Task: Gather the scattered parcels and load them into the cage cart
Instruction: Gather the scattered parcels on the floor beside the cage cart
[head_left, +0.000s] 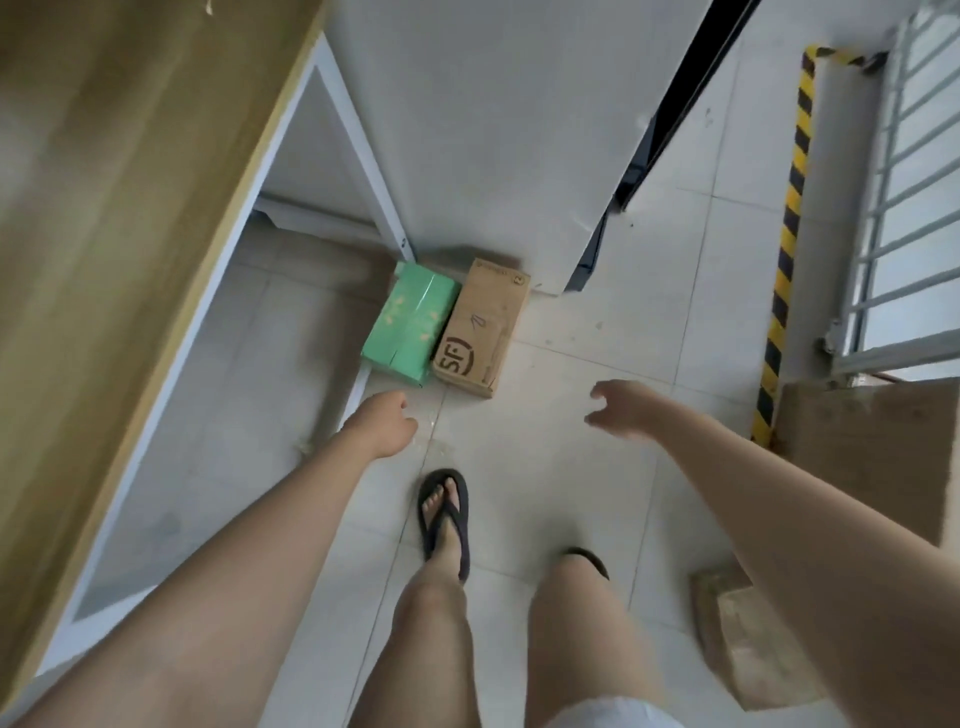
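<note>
While both hands reach down empty, left hand loosely curled, right hand grip wide, the green parcel and brown parcel lie touching on the floor. Gathering step; next, probably clasp both together.

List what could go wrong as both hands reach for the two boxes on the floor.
1. The green box and the brown box lie side by side, touching; grabbing both at once with the left hand and right hand, one may slip.
2. They sit under the table's leg; leaning in risks a bump.
3. Another box lies by the right leg, and the flip-flop gives loose footing: a possible trip.
</note>
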